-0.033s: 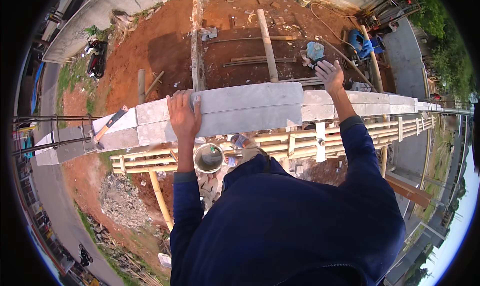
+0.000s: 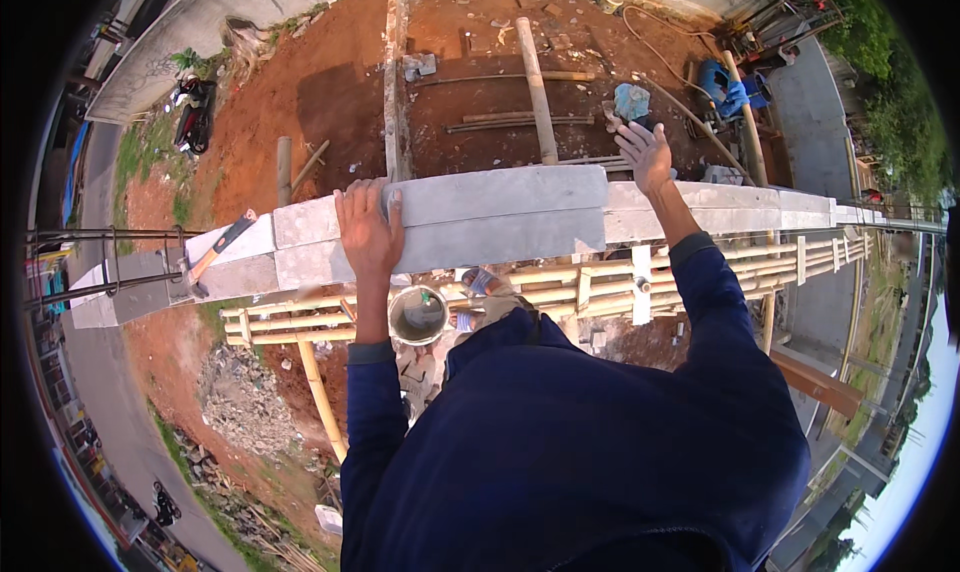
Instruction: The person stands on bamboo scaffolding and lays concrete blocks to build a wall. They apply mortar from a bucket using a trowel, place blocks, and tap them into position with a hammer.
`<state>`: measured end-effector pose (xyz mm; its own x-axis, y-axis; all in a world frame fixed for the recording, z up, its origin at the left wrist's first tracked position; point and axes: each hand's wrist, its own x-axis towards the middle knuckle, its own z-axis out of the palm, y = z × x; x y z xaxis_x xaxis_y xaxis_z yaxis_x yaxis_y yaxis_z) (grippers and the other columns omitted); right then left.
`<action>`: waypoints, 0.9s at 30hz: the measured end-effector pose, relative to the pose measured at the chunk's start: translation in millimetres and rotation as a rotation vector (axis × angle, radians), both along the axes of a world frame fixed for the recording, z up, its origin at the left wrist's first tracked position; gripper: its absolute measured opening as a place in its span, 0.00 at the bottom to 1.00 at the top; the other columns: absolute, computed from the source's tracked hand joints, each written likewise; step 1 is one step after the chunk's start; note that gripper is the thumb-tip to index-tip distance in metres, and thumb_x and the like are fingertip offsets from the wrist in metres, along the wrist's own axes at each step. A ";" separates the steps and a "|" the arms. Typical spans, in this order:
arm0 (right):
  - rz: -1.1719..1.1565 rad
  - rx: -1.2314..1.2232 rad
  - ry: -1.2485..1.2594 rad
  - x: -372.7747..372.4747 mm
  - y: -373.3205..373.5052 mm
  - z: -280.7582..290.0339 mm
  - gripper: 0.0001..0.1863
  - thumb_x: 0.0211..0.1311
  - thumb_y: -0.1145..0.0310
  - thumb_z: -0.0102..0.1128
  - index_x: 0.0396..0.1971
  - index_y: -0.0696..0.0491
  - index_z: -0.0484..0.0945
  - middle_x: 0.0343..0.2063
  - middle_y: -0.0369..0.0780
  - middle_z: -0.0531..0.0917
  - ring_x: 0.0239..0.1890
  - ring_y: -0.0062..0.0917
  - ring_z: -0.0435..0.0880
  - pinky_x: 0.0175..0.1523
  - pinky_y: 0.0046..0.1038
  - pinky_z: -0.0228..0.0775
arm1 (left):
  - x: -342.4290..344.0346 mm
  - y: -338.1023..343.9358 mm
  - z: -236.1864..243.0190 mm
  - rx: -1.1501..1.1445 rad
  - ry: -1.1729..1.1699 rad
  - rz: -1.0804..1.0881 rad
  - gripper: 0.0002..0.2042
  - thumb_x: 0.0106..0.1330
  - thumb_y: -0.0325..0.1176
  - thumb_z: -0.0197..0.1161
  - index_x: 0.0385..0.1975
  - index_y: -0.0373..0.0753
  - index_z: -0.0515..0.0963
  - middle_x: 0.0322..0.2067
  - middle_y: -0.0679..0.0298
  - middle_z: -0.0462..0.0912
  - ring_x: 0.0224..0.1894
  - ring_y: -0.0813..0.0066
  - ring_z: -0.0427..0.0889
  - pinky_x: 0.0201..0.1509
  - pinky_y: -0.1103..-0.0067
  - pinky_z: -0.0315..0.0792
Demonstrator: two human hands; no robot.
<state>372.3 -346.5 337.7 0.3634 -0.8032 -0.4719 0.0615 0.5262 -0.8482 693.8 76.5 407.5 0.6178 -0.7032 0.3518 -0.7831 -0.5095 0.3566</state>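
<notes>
My left hand (image 2: 370, 227) lies on a grey block wall (image 2: 500, 222), fingers spread over the pale blocks at the left end of a darker grey block, thumb along that block's face. My right hand (image 2: 645, 160) is raised over the wall's far edge to the right, open and holding nothing, palm and fingers stretched out. A hand tool (image 2: 220, 252) with a wood-and-black handle and metal head lies on the wall left of my left hand. Below, a bucket of grey material (image 2: 418, 314) stands beside my sandalled feet (image 2: 482, 280).
Bamboo scaffold rails (image 2: 600, 287) run along the wall's near side. Rebar (image 2: 80, 292) juts at the left end. Beyond lies red dirt (image 2: 300, 92) with poles (image 2: 533, 92), a hose and blue plastic (image 2: 715, 87). A road (image 2: 140, 412) with a moving motorbike (image 2: 165, 502) is at left.
My right hand has shifted slightly left, its fingers tilting further left. My left hand stays on the wall. The motorbike on the road has moved a little up and left.
</notes>
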 end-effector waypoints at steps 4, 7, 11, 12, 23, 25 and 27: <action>0.309 0.245 -0.141 68.0 66.6 -7.5 0.49 0.75 0.27 0.38 0.73 0.58 0.65 0.68 0.53 0.77 0.74 0.43 0.71 0.80 0.49 0.51 | 6.6 -11.4 -6.9 -0.033 -0.066 0.049 0.15 0.74 0.39 0.63 0.54 0.39 0.81 0.55 0.56 0.82 0.66 0.54 0.76 0.80 0.54 0.55; 0.327 0.139 -0.083 62.5 62.6 13.5 0.49 0.75 0.27 0.38 0.72 0.61 0.67 0.66 0.53 0.79 0.73 0.42 0.71 0.80 0.46 0.53 | 9.3 -5.7 -7.7 -0.009 -0.061 0.063 0.15 0.74 0.39 0.63 0.54 0.38 0.81 0.55 0.56 0.83 0.66 0.54 0.76 0.79 0.54 0.56; 0.216 -0.118 0.018 28.0 9.3 13.6 0.50 0.76 0.28 0.37 0.71 0.64 0.67 0.66 0.52 0.79 0.73 0.42 0.72 0.80 0.42 0.55 | 6.6 -10.6 -4.2 0.024 -0.041 0.087 0.15 0.74 0.39 0.62 0.54 0.38 0.81 0.55 0.56 0.83 0.67 0.55 0.75 0.80 0.54 0.55; 0.091 -0.113 0.020 13.8 -1.4 12.5 0.49 0.75 0.27 0.41 0.69 0.63 0.69 0.65 0.53 0.79 0.73 0.44 0.71 0.79 0.44 0.55 | 7.5 -13.1 -4.5 0.026 -0.043 0.076 0.15 0.74 0.39 0.62 0.54 0.38 0.81 0.56 0.56 0.83 0.67 0.55 0.75 0.80 0.54 0.54; 0.456 0.114 -0.022 65.3 44.4 -15.9 0.40 0.75 0.37 0.52 0.63 0.63 0.74 0.59 0.54 0.81 0.63 0.42 0.79 0.67 0.43 0.70 | 10.4 -2.5 0.1 0.064 0.013 0.128 0.18 0.73 0.44 0.61 0.55 0.39 0.81 0.56 0.55 0.81 0.70 0.55 0.71 0.82 0.53 0.49; 0.497 -0.111 0.310 69.8 24.7 -3.2 0.35 0.77 0.43 0.53 0.60 0.63 0.78 0.53 0.50 0.86 0.57 0.38 0.85 0.63 0.39 0.74 | 10.7 -3.6 -0.6 0.066 0.029 0.111 0.19 0.73 0.44 0.61 0.56 0.39 0.81 0.57 0.57 0.80 0.70 0.57 0.71 0.83 0.53 0.47; 0.486 -0.352 0.448 106.2 7.3 24.7 0.24 0.77 0.54 0.56 0.55 0.60 0.83 0.50 0.46 0.89 0.53 0.31 0.88 0.55 0.30 0.77 | 7.3 -3.5 -7.1 0.006 0.011 0.127 0.19 0.71 0.45 0.63 0.55 0.40 0.81 0.56 0.57 0.80 0.68 0.57 0.73 0.83 0.53 0.48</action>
